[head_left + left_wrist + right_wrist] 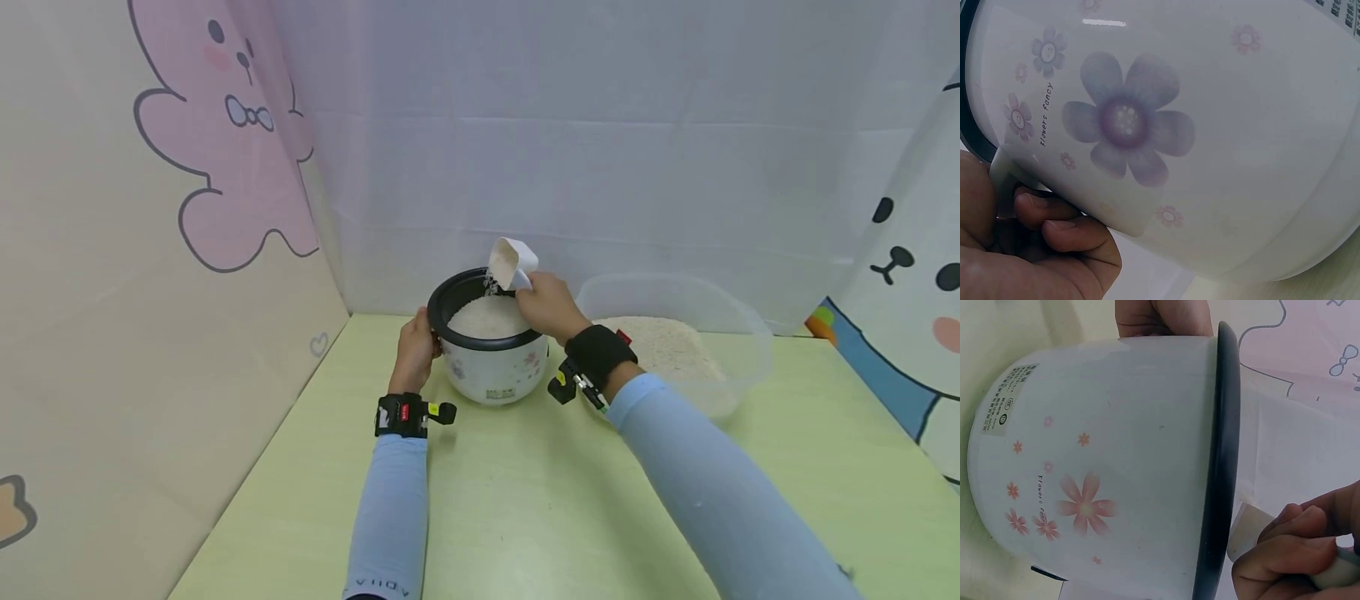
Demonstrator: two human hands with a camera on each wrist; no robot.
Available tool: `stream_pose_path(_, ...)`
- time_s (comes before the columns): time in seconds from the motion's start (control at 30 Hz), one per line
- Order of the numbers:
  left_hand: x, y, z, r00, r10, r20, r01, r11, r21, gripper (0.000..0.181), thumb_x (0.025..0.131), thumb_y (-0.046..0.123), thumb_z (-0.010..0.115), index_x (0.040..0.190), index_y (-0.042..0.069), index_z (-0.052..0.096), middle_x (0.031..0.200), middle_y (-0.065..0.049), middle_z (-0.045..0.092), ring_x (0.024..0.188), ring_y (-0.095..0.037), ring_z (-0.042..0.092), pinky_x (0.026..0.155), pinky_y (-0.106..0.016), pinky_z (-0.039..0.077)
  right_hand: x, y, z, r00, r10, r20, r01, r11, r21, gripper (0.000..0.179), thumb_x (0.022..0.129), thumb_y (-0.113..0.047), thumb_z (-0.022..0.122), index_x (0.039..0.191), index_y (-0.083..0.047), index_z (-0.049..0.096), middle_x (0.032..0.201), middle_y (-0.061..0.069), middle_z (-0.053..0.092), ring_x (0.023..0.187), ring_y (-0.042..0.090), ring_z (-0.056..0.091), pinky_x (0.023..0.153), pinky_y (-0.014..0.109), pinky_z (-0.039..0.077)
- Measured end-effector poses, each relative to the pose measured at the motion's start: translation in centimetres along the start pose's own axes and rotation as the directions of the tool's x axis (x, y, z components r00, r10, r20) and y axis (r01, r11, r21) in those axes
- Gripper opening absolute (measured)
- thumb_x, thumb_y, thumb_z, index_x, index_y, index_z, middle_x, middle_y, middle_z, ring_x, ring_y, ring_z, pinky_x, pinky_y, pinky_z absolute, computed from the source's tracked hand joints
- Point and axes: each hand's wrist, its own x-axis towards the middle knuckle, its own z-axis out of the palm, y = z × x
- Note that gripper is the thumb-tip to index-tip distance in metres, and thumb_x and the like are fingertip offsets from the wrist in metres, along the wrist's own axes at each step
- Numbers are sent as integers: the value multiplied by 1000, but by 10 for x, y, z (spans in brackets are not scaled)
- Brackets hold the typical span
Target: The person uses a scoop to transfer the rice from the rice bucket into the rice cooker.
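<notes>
A white rice cooker [497,373] with a black rim and printed flowers stands on the table, rice [489,317] heaped inside it. At its left side my left hand [414,348] grips the side handle [1007,184], fingers curled through it in the left wrist view. My right hand [553,307] holds a white scoop [525,254] by its handle above the cooker's far right rim. The scoop is tilted, and grains fall from it into the pot. In the right wrist view the right hand [1297,550] partly hides the scoop [1250,531].
Right of the cooker sits a translucent plastic tub [738,350] with more rice [660,346] in it, partly behind my right wrist. The light green table [495,500] meets a white curtain [600,167] at the back and a printed cloth [150,333] at the left.
</notes>
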Motion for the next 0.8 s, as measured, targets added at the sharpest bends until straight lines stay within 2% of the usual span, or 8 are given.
stream_pose_path(0.3, 1, -1, 0, 1000, 2, 4, -2, 1000, 1, 47, 111, 43, 38, 76, 14, 48, 66, 0, 40, 55, -13, 38, 57, -28, 35, -1, -4, 5, 999, -31, 21, 32, 999, -39, 19, 104, -10, 40, 87, -6, 49, 73, 5, 40, 58, 17, 36, 62, 34, 35)
stream_pose_path(0.43, 0, -1, 0, 1000, 0, 3, 0, 1000, -2, 48, 111, 45, 38, 76, 14, 48, 65, 1, 40, 55, -13, 38, 57, -28, 35, -1, -4, 6, 995, -90, 40, 94, 992, -90, 20, 105, -9, 39, 91, -3, 52, 72, 5, 41, 55, 16, 35, 60, 34, 34)
stream_pose_path(0.6, 0, 0, 0, 1000, -2, -2, 2, 1000, -7, 48, 111, 44, 38, 74, 14, 46, 64, 1, 39, 55, -13, 38, 56, -28, 35, -1, 1, 7, 981, -176, 79, 187, 967, -171, 21, 105, -5, 36, 103, 4, 55, 72, 7, 40, 54, 16, 31, 59, 35, 33)
stream_pose_path(0.8, 0, 1, 1, 1000, -4, -6, 4, 1000, -9, 48, 111, 44, 39, 74, 14, 46, 63, 2, 39, 55, -12, 39, 56, -27, 35, -3, 2, 10, 980, -187, 71, 197, 963, -183, 22, 104, -4, 37, 109, 5, 57, 72, 7, 41, 54, 17, 34, 59, 35, 35)
